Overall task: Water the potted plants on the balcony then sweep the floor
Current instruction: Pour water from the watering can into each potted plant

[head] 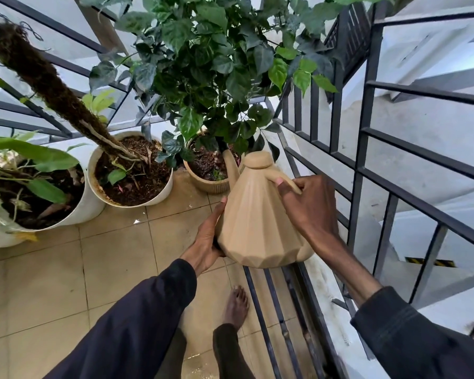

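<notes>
Beige watering can [257, 214] hangs beside the far tan pot [205, 187], spout over its soil; I see the right hand [307, 206] curled round the handle, left hand [205, 242] flat, cradling the base.

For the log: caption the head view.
The watering can, gripped by right hand, steadied by left hand, spout over tan pot.

Residential balcony: potted plants [132, 170] are standing in a row on a beige tiled floor [115, 269], while a dark metal railing [365, 138] is enclosing the corner against pale concrete walls [422, 127] beyond
</notes>
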